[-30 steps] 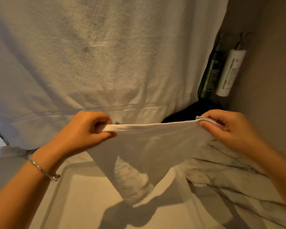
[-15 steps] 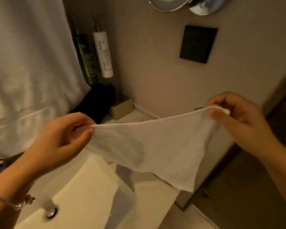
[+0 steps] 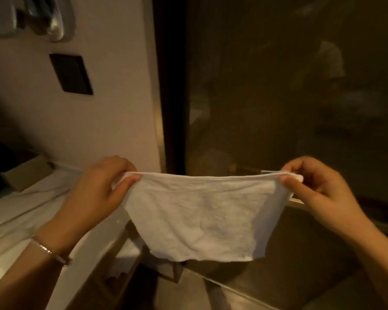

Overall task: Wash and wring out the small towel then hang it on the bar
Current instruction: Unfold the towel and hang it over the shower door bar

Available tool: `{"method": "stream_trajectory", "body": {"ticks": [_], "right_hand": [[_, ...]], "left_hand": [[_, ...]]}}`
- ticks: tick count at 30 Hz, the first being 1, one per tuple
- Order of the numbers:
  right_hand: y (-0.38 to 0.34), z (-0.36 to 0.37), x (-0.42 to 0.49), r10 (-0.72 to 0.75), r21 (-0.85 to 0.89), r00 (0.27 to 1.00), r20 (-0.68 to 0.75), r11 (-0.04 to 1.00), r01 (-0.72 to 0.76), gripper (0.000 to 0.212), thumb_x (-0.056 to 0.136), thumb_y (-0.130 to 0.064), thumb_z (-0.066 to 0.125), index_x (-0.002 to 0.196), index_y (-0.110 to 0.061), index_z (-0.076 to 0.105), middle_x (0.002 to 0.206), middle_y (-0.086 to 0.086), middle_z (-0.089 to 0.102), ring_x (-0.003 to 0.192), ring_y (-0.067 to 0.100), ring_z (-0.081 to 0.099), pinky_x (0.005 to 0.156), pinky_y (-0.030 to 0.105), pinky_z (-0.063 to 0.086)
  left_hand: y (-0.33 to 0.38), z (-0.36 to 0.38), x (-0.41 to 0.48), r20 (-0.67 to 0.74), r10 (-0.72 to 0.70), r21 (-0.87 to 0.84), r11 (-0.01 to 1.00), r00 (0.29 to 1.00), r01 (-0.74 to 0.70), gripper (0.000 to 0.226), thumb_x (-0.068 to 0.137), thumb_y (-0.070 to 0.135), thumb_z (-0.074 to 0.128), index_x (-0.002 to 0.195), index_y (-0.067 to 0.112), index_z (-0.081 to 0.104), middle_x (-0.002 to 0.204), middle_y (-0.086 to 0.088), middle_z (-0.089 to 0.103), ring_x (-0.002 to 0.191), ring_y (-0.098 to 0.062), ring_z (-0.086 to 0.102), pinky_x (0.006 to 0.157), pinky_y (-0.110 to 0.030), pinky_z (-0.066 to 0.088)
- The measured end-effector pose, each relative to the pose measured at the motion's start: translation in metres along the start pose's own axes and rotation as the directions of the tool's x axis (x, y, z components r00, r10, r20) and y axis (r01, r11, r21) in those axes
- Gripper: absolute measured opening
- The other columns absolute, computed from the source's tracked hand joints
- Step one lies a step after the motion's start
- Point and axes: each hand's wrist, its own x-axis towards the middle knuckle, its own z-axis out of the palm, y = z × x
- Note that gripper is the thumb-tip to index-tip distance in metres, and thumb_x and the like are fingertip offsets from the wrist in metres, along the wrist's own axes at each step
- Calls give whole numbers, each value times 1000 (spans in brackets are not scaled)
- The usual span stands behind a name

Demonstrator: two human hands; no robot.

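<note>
The small white towel (image 3: 199, 211) hangs spread out flat between my hands, its top edge pulled taut and its lower edge loose. My left hand (image 3: 99, 193) pinches the top left corner between thumb and fingers. My right hand (image 3: 318, 189) pinches the top right corner the same way. Just behind the towel's top edge a brass-coloured horizontal bar (image 3: 246, 170) runs across the dark glass door (image 3: 278, 97); most of the bar is hidden by the towel and my right hand.
A marble counter (image 3: 20, 209) with a small cardboard box (image 3: 25, 173) lies at the left. On the beige wall sits a dark square plate (image 3: 71, 73), with a mirror's edge (image 3: 54, 23) above. A dark door frame (image 3: 168, 86) divides wall from glass.
My view has swung right, from the big hanging towel and sink to the glass door. Both hands carried the small towel along and pulled it wider and level.
</note>
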Motion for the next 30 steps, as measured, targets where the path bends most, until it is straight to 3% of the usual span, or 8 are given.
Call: {"method": "stream_trajectory", "body": {"ticks": [4, 8, 11, 19, 23, 25, 27, 30], "right_hand": [[44, -59, -28, 113, -86, 992, -57, 989, -117, 3, 82, -29, 58, 80, -31, 60, 83, -7, 64, 75, 14, 62, 61, 38, 55], [77, -98, -50, 217, -62, 967, -133, 972, -227, 3, 82, -27, 59, 80, -29, 62, 78, -3, 65, 61, 13, 61, 47, 21, 49], [97, -116, -57, 303, 13, 930, -207, 951, -308, 3, 83, -23, 60, 82, -23, 63, 78, 1, 65, 54, 17, 62, 43, 18, 49], [157, -146, -26, 367, 120, 804, -468, 928, -353, 4, 81, -14, 65, 82, -17, 68, 85, 4, 70, 77, 13, 67, 67, 29, 58], [187, -145, -6, 360, 150, 749, -557, 930, -336, 10, 81, -9, 65, 81, -18, 68, 80, -3, 71, 78, 10, 67, 68, 20, 57], [204, -140, -6, 353, 128, 744, -567, 930, -344, 13, 80, -10, 66, 80, -22, 69, 80, -3, 71, 78, 10, 67, 68, 18, 56], [222, -134, -13, 356, 59, 742, -568, 917, -395, 17, 78, -10, 68, 80, -27, 68, 80, -4, 71, 79, 7, 66, 69, 15, 54], [245, -129, -27, 338, -139, 787, -515, 873, -467, 22, 79, -9, 67, 79, -30, 65, 85, -4, 70, 80, 7, 66, 70, 13, 51]], "left_hand": [[49, 59, 30, 29, -18, -77, 997, 999, 21, 6, 85, 24, 54, 84, 23, 60, 80, 2, 59, 76, -11, 54, 67, -16, 40], [87, 102, 60, 70, 4, -125, 992, 998, 5, 9, 84, 16, 57, 85, 24, 61, 84, 3, 57, 80, -9, 53, 68, -22, 44], [108, 125, 87, 91, 75, -154, 986, 993, -60, 13, 82, 11, 56, 87, 21, 63, 87, 2, 55, 80, -13, 55, 69, -28, 48], [123, 189, 159, -79, 144, -167, 974, 986, -156, 25, 73, -6, 65, 94, 7, 68, 91, -4, 41, 78, -17, 44, 67, -15, 36], [112, 226, 177, -101, 153, -216, 961, 983, -171, 28, 83, 21, 50, 104, 8, 65, 82, -4, 46, 71, -11, 43, 58, -19, 37], [109, 247, 175, -54, 216, -184, 957, 975, -222, 36, 88, 25, 41, 106, 4, 63, 83, -8, 57, 75, -13, 49, 66, -23, 41], [104, 269, 167, 35, 268, -89, 960, 963, -264, 39, 92, 24, 36, 103, 0, 65, 82, -14, 66, 74, -22, 56, 71, -27, 43], [100, 285, 158, 229, 165, -116, 983, 959, -142, 57, 91, 45, 23, 98, 11, 69, 81, -10, 70, 72, -26, 66, 61, -29, 54]]}}
